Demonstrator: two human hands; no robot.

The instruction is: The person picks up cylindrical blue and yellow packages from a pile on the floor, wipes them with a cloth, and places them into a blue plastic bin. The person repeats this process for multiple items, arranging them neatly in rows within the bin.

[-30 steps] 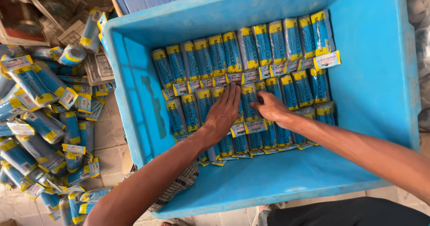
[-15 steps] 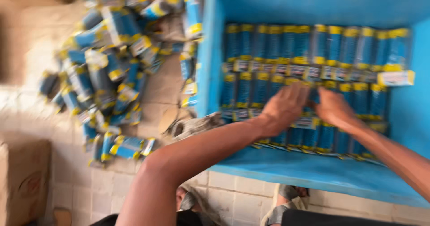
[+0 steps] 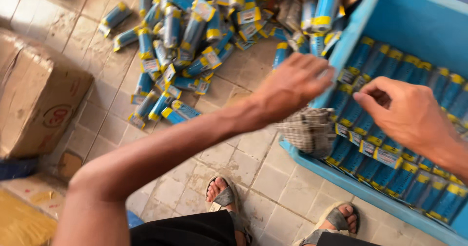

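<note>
the left hand (image 3: 292,87), grip spread and holding nothing, hovers at the blue crate (image 3: 414,22) rim, toward the loose packets (image 3: 195,36) on the floor. the right hand (image 3: 407,114), grip loosely curled, hangs over the packed rows (image 3: 390,163) inside; apparently mid-restock, needing one packet gripped.

Blue packets with yellow ends (image 3: 390,129) are laid in neat rows inside the blue crate (image 3: 414,17), right of frame; more are heaped loose (image 3: 195,36) on the floor, upper middle.

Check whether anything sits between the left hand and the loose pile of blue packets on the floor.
Nothing visible blocks it. The left hand hangs at the blue crate rim, empty, and the pile of blue and yellow packets starts just beyond its fingertips, with only bare tiled floor below. The checked cloth hangs nearer the person.
</note>
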